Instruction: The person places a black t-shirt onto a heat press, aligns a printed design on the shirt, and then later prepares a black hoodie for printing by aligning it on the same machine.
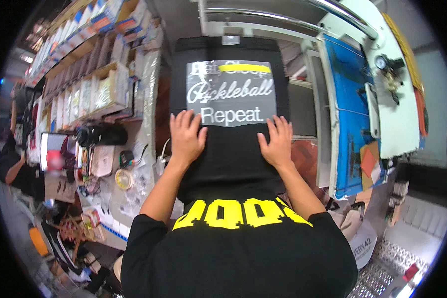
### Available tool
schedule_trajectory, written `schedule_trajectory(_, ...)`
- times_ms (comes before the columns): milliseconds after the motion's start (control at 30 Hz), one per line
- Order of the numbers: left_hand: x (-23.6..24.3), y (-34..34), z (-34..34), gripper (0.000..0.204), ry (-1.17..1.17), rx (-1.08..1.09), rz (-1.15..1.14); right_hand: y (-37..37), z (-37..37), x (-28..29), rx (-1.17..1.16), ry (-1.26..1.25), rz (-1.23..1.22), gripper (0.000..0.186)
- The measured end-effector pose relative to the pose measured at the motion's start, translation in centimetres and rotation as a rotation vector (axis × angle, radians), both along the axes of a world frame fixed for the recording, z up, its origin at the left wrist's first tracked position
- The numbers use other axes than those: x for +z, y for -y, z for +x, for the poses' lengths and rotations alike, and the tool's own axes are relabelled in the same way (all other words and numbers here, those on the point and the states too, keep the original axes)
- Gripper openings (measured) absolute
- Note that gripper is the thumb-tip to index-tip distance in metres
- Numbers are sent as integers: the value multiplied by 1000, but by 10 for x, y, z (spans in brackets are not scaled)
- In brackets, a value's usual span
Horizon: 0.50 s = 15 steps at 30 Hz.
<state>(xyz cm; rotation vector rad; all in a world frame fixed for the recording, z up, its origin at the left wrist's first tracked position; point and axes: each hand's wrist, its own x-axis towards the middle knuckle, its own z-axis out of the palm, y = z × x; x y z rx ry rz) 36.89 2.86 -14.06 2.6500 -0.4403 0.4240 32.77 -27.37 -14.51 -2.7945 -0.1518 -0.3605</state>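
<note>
Garment first: black T-shirt (232, 154) is lying flat over a narrow press platen, its body hanging off both sides, a grey transfer sheet (231, 93) with white lettering and a yellow strip sitting on the chest area. Fabric is looking soft, light and limp, likely sliding easily on the platen; best taken at the side hems or shoulders, not at the print. The sheet is looking thin and slick, probably shifting if nudged, so edges or corners are the place to pinch it.

Head view: left hand (186, 136) is pressing flat on the shirt, fingers spread, fingertips touching the sheet's lower left edge. Right hand (277, 141) is resting flat the same way at the lower right corner, fingers apart, gripping nothing. Shirt is lying directly under both palms, sheet just beyond the fingertips. Cluttered workbench (134, 188) is sitting to the left, blue heat press (352, 124) to the right.
</note>
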Motion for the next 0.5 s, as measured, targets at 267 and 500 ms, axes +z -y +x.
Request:
schedule_trajectory(267,-9,-7,-12,52,-51,42,69,-3,-4,-2,16,25,-46,53)
schedule_trajectory(500,-10,-3,-11,52,-56,56,45,-3,-4,1,10,37,-46,52)
